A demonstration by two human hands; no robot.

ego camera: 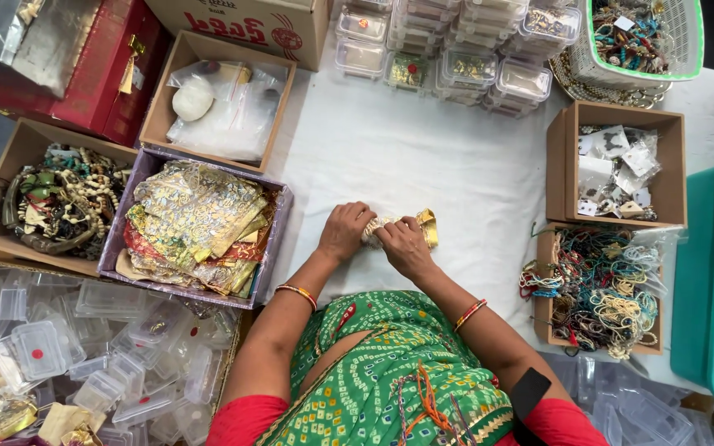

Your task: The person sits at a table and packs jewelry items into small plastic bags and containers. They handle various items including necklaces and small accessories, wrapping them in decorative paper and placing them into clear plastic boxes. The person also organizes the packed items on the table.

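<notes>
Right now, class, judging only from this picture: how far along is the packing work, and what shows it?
Done: small clear boxes with items inside are stacked at the table's far edge. In hand: the left hand and right hand grip a small gold pouch on the white cloth. Left: a tray of shiny pouches and a box of bead strings look plentiful.

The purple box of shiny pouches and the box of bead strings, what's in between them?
In the head view, both hands, left and right, grip a small gold pouch on the white cloth between purple box and bead box.

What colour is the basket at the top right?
The basket is green and white, seen in the head view.
</notes>
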